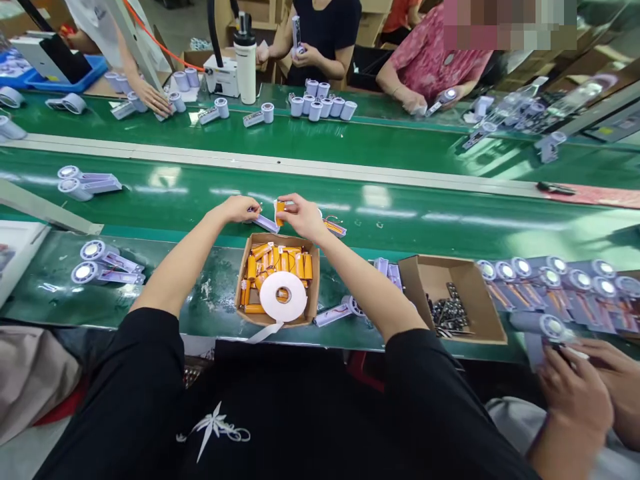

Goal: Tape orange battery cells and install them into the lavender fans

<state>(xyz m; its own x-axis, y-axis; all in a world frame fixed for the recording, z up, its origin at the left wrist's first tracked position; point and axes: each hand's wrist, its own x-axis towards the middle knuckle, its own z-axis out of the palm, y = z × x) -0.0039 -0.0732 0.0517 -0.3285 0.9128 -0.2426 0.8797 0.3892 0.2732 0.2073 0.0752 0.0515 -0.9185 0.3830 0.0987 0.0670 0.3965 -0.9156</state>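
- Two lavender fan units [107, 262] lie side by side on the green worktop [200, 293]; a white tray [17, 263] beside them is cut off by the left edge, its contents blurred.
- Beyond, another pair of units [87, 183] sits on the green belt [195, 183], one partly covering the other.
- The left hand [238, 209] is closed on the end of a lavender casing [265, 223]; the curled fingers hide that end.
- A cardboard box [241, 267] of orange cells [263, 265] stands in front of the hands; a white tape roll [270, 293] covers several cells, its loose end hanging over the near rim.
- The right hand [301, 217] pinches one orange cell [280, 212] above the casing's right end; whether they touch is hard to tell.
- A wired unit [336, 229] is half hidden behind that hand, and another [333, 313] runs partly under the right forearm.
- A second cardboard box [483, 310] holds dark metal pieces [450, 313], too small to make out singly.
- Rows of units [555, 277] blur toward the right edge; below, a co-worker's hands [575, 380] grip a unit they partly hide.
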